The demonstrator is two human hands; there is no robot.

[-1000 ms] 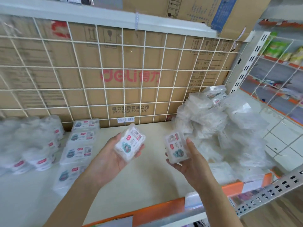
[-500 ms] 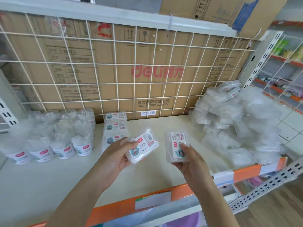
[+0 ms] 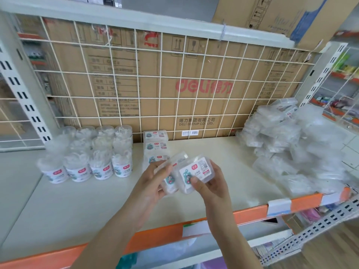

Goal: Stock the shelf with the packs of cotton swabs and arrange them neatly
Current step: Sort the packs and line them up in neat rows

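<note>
Packs look light, stiff and slick, I judge; best pinched across the short edges. My left hand (image 3: 153,181) grips one pack (image 3: 171,180), my right hand (image 3: 210,184) a second pack (image 3: 195,172), touching, dead centre. An unsorted heap (image 3: 291,148) lies at three o'clock on the shelf (image 3: 213,152).

In front of the Deli carton (image 3: 194,88), the top pack (image 3: 196,171) in the right hand (image 3: 211,185) covers much of the under pack (image 3: 170,181) in the left hand (image 3: 151,185). Both hide the near end of the row of packs (image 3: 155,145). Right of the carton, the heap of packs (image 3: 291,144) is smeared and uncountable. The carton's small print is unreadable.
</note>
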